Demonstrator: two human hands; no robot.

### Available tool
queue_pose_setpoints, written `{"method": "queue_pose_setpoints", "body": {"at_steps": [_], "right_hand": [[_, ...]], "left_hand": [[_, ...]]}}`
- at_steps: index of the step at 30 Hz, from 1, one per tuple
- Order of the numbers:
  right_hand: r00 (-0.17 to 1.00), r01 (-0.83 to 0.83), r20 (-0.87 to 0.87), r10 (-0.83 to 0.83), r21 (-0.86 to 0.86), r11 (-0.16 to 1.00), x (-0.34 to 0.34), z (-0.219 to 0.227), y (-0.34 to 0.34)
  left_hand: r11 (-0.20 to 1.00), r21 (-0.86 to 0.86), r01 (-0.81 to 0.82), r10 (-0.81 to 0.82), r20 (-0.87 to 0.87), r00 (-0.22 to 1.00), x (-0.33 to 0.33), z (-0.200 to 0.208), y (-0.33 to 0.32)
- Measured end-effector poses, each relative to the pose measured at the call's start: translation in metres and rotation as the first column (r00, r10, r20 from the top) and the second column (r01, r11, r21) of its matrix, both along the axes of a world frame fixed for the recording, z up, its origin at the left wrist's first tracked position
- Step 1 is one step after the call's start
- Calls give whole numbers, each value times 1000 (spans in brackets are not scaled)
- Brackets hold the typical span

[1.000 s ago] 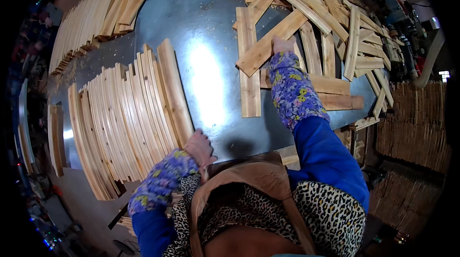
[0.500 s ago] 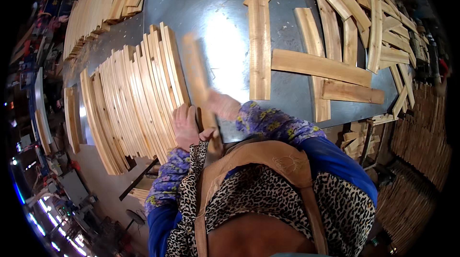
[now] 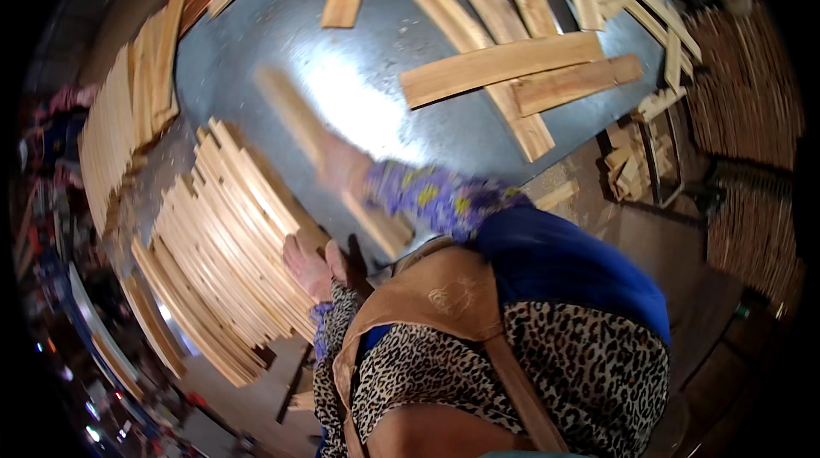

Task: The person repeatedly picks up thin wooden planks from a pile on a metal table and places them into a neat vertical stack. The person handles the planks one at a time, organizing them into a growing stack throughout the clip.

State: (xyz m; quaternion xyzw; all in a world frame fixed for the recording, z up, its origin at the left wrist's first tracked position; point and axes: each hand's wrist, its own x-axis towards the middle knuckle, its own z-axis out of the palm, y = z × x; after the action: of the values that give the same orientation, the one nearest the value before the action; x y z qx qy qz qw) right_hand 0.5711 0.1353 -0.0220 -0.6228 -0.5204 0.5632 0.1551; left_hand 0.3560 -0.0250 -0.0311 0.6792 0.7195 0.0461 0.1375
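Note:
My right hand [image 3: 343,169] grips a long curved wooden slat [image 3: 295,118], blurred by motion, above the grey metal table [image 3: 376,74] just right of a fanned stack of wooden slats [image 3: 226,245]. My left hand [image 3: 309,266] rests on the near right edge of that stack with its fingers on the wood. Both forearms wear flowered purple sleeves.
Loose wooden slats [image 3: 504,65] lie scattered over the far right of the table. A second row of stacked slats [image 3: 120,134] lines the far left edge. Piles of wood [image 3: 743,116] stand to the right beyond the table, and small offcuts [image 3: 632,159] lie by its right edge.
My right hand picked a slat from the scattered pile on the far right and swung it left toward the fanned stack. My left hand stayed on the stack's near edge.

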Motion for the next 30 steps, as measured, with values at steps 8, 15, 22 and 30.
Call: {"method": "queue_pose_setpoints", "body": {"at_steps": [8,15,22,30], "right_hand": [[829,-552,2,559,164,818,40,-27,-54],[570,-586,805,165,258,768,337,-33,-11],[765,-641,602,231,671,374,261,-45,-49],[621,-222,779,87,68,973,537,-37,-172]], "left_hand": [[976,97,193,-181,-125,976,9,-11,13],[999,-24,39,-42,-167,985,37,1,26],[719,141,681,-669,-125,732,237,-7,103],[829,-61,555,-549,95,830,236,-50,79]]}}
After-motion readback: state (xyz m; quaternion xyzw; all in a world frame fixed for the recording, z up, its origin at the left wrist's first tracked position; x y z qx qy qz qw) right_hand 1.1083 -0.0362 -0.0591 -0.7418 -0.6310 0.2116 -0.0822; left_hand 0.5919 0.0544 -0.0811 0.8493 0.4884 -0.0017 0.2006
